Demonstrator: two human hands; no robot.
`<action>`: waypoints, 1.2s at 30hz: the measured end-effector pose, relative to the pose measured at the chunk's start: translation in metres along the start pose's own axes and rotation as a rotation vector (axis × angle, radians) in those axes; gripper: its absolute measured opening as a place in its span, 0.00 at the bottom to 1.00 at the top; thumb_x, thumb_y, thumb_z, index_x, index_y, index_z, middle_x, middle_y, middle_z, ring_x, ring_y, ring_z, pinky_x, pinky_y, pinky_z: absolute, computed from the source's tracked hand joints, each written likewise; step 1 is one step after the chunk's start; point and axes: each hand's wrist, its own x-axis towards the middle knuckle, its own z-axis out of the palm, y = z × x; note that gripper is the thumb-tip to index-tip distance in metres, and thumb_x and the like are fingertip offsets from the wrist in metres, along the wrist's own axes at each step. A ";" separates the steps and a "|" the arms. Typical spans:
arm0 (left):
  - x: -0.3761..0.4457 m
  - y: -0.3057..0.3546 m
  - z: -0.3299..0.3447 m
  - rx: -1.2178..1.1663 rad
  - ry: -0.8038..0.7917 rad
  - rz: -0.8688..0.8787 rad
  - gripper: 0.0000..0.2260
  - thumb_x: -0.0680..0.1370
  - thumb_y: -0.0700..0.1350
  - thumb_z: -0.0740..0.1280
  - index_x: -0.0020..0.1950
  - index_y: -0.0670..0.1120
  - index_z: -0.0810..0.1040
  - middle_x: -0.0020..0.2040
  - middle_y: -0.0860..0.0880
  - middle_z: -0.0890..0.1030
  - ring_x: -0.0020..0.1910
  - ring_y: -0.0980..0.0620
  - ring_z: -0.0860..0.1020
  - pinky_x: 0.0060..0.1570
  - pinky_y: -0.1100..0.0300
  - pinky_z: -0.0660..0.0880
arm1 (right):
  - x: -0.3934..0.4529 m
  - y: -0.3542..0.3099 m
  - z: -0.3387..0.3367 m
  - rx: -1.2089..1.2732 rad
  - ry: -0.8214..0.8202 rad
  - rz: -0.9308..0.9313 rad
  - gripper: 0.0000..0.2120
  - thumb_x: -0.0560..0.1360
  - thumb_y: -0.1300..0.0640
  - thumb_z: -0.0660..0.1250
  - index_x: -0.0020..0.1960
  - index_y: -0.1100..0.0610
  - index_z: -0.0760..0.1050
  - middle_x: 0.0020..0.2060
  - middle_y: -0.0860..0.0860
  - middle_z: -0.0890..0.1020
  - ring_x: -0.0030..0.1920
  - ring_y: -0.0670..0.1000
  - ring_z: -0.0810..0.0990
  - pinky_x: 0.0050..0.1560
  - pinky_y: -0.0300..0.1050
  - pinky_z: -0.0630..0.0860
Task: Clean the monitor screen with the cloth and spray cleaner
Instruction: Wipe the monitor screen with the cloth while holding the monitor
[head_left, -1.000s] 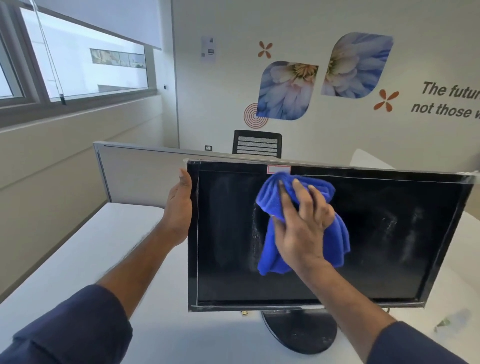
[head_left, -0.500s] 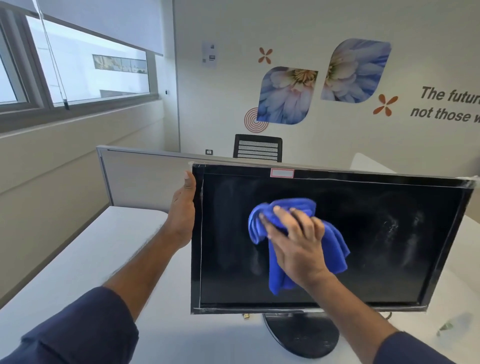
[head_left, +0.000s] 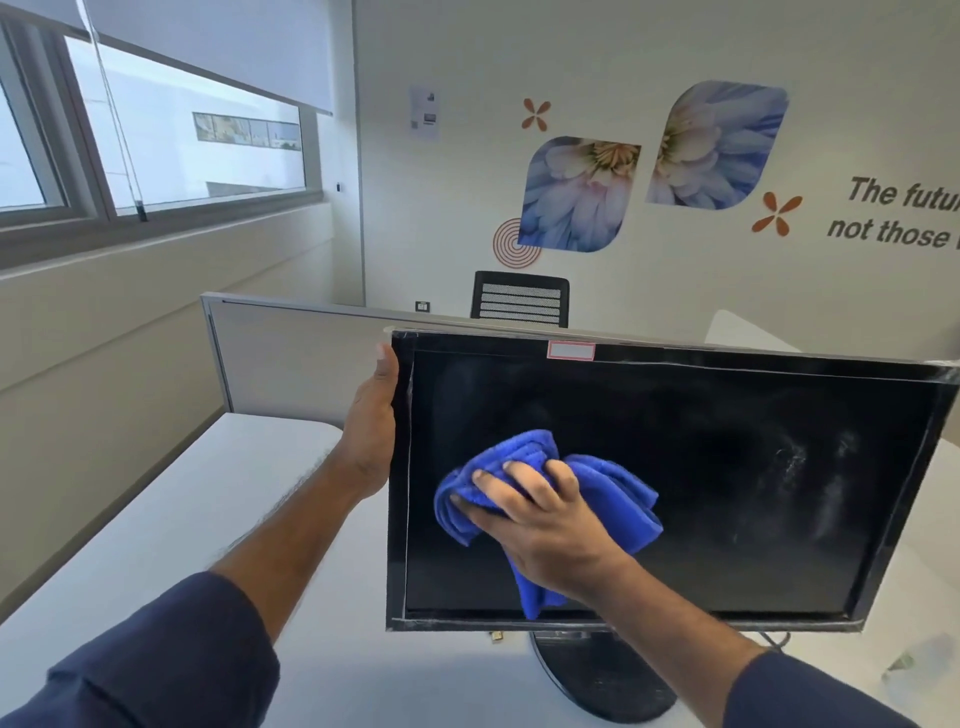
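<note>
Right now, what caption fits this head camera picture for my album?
Right hand presses a blue cloth on the dark monitor while the left hand grips its edge.

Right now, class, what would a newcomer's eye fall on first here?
The bright blue cloth, bunched under the right hand against the lower left of the black monitor screen. Next, the left hand gripping the monitor's left edge, and the flower pictures on the wall behind.
</note>
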 end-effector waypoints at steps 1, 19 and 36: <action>0.000 0.001 0.001 -0.014 0.005 -0.004 0.26 0.77 0.67 0.51 0.55 0.59 0.85 0.57 0.52 0.85 0.58 0.53 0.82 0.52 0.58 0.81 | 0.001 0.009 -0.002 -0.006 0.003 -0.024 0.22 0.72 0.53 0.68 0.65 0.42 0.77 0.63 0.44 0.70 0.61 0.52 0.70 0.59 0.52 0.66; 0.003 -0.002 -0.006 -0.001 -0.046 -0.001 0.26 0.78 0.69 0.50 0.60 0.60 0.82 0.60 0.52 0.84 0.61 0.51 0.81 0.61 0.54 0.78 | 0.032 -0.022 0.004 0.065 -0.052 0.178 0.22 0.76 0.48 0.62 0.70 0.44 0.71 0.67 0.46 0.68 0.64 0.53 0.67 0.65 0.56 0.61; 0.004 -0.001 -0.008 0.000 -0.059 -0.029 0.33 0.80 0.69 0.48 0.53 0.49 0.87 0.55 0.45 0.86 0.57 0.50 0.83 0.50 0.65 0.78 | 0.098 -0.024 -0.005 0.027 0.018 0.498 0.23 0.74 0.51 0.64 0.69 0.47 0.73 0.64 0.49 0.68 0.63 0.56 0.67 0.63 0.59 0.62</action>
